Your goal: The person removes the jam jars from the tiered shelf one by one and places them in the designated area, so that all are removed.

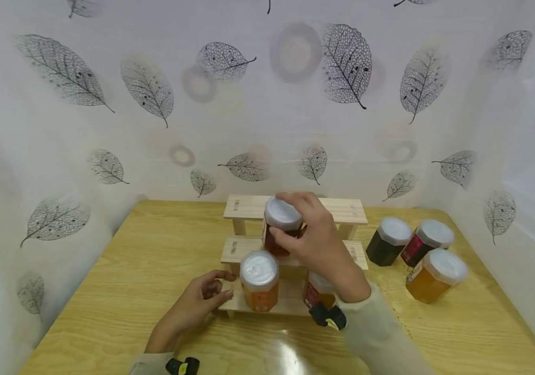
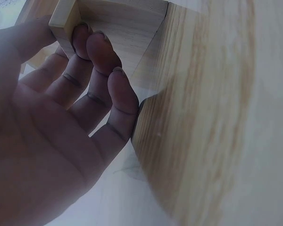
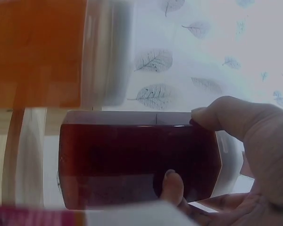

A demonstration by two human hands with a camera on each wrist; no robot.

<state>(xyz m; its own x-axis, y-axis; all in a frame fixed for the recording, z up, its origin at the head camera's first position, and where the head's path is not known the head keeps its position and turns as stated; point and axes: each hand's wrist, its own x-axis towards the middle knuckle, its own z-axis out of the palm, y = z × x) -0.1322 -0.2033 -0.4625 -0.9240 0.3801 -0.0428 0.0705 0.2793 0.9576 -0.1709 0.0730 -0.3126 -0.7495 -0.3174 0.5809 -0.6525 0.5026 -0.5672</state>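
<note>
Well, nearest me my left hand (image 1: 197, 299) is keeping its fingers loosely curved around nothing, the tips lying against or just beside the left end of the wooden rack (image 1: 291, 297) (I can't tell which). On its lowest tier an orange jar (image 1: 260, 297) is standing toward the left, and a pink-labelled jar (image 1: 314, 298) is showing at the right, partly hidden by my wrist.

Beyond them, my right hand (image 1: 316, 237) is pinching the dark red jar (image 3: 113, 155) between thumb and fingers around its upper part, holding it roughly upright at the middle tier (image 1: 244, 250); whether its base is touching the wood I can't tell. I'm judging this step as seating the jar there, and the next move as calling for a level base and a gentle release.

The jars are looking smooth and many-sided, their translucent walls glinting under pale, cloudy lids. To the right, an amber jar (image 1: 429, 284), a black jar (image 1: 382, 250) and a magenta-labelled jar (image 1: 415, 251) are clustering on the glossy, grained table (image 1: 155, 255). Farther back, the plain, pale top tier (image 1: 249, 208) is stretching before a filmy curtain (image 1: 253, 125) with lacy leaf prints.
</note>
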